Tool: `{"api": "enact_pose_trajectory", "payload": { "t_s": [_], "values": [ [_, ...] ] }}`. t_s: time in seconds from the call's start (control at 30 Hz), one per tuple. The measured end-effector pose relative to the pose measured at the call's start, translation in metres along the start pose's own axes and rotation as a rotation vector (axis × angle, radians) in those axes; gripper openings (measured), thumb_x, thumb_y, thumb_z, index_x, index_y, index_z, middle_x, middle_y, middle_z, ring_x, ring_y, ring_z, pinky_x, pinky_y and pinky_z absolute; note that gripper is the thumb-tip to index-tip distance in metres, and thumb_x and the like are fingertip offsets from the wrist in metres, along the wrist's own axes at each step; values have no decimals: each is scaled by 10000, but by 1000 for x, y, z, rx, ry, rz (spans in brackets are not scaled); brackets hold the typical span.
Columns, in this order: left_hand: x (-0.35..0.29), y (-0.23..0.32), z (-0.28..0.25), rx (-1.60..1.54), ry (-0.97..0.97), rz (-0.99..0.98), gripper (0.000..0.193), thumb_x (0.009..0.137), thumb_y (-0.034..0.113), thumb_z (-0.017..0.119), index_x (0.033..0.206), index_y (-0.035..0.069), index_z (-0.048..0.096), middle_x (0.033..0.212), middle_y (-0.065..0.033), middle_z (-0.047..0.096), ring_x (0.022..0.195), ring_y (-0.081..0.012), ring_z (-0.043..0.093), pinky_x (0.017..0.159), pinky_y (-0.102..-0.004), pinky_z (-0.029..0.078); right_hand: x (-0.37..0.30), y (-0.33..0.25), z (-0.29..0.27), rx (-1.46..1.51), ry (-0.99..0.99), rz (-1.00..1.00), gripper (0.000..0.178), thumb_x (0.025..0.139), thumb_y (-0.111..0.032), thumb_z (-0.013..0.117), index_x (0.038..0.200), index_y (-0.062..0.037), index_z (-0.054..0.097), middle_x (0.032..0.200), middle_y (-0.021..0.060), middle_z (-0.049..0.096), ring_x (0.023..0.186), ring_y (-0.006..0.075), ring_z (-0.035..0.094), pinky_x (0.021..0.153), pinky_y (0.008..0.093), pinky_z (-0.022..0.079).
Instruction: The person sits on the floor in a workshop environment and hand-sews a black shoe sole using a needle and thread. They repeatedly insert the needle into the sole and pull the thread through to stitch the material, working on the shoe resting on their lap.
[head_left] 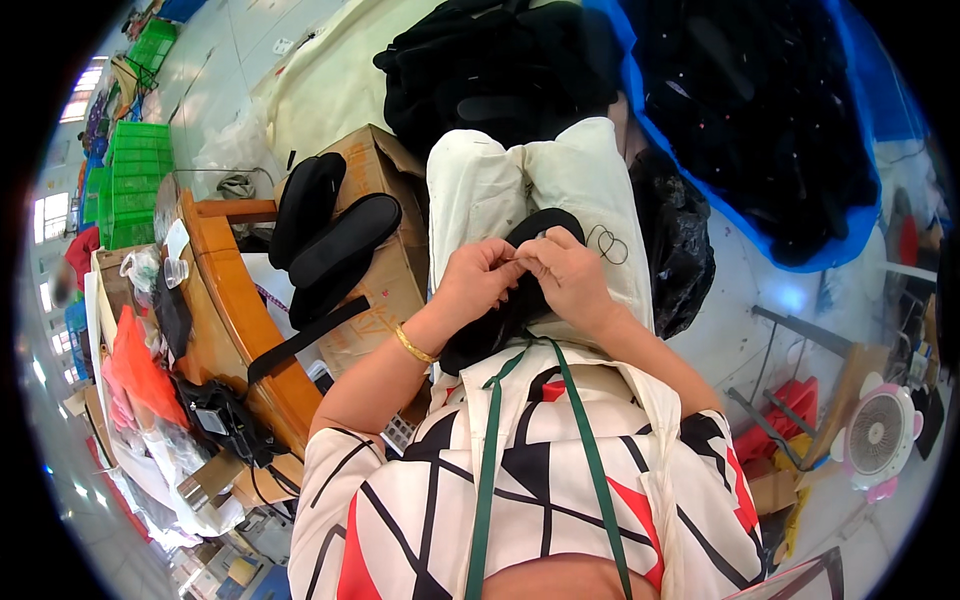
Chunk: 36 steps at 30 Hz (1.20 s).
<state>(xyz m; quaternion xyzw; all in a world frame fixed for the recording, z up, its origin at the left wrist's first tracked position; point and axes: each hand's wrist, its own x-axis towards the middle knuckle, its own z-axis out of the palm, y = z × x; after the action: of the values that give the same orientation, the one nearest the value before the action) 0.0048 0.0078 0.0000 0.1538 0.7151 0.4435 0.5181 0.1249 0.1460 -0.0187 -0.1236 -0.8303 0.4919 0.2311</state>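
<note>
My left hand [478, 282] and my right hand [566, 276] meet over my lap, thumbs and fingertips pinched together. Whatever lies between the fingertips is too small to make out. Beneath both hands rests a black slipper or cloth shoe [472, 345], its middle hidden by them. Thin black thread [607, 244] lies in loops just right of my right hand, on the pale cloth [590, 170] over my legs. A gold bangle circles my left wrist.
Several black slippers [345, 240] sit on a cardboard box [385, 290] at left, beside a wooden stool frame [225, 310]. Black pieces are heaped [500, 70] ahead. A blue-edged bag [760, 120] of black pieces stands far right; a white fan [880, 430] is at right.
</note>
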Motion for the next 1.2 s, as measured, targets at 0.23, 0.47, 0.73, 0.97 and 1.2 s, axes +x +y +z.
{"api": "enact_pose_trajectory", "payload": {
  "t_s": [0.23,0.47,0.73,0.97,1.2],
  "values": [
    [-5,-3,-11,-329,-95,28,136,976,205,652,940,76,627,756,3,645,568,-40,554,510,-178,450,-42,74,-83,1469,449,901,80,1010,-152,579,967,-87,598,920,62,659,688,96,580,565,216,497],
    [-2,2,-12,-363,-157,26,128,996,194,618,943,79,605,763,-7,641,561,-39,533,505,-174,431,-128,220,-249,969,1512,670,178,878,51,517,716,23,448,707,111,464,646,208,521,1035,539,509],
    [-5,17,-1,373,163,513,152,900,168,705,960,40,651,770,-51,656,582,-139,566,535,-275,449,-109,194,-223,717,1415,592,85,985,-56,501,920,-2,485,704,65,465,603,148,449,1003,547,523],
    [6,21,8,636,279,470,135,778,154,746,861,51,715,873,-117,689,746,-302,647,655,-362,513,-107,184,-229,733,1408,580,76,977,-53,523,932,1,493,708,64,464,601,141,440,1006,561,513],
    [23,2,5,487,278,508,158,753,149,756,792,12,686,942,-84,619,851,-266,612,693,-345,503,-145,164,-302,-81,1448,462,79,973,-72,555,1008,-5,531,784,61,551,662,132,516,830,359,565]
  ]
}}
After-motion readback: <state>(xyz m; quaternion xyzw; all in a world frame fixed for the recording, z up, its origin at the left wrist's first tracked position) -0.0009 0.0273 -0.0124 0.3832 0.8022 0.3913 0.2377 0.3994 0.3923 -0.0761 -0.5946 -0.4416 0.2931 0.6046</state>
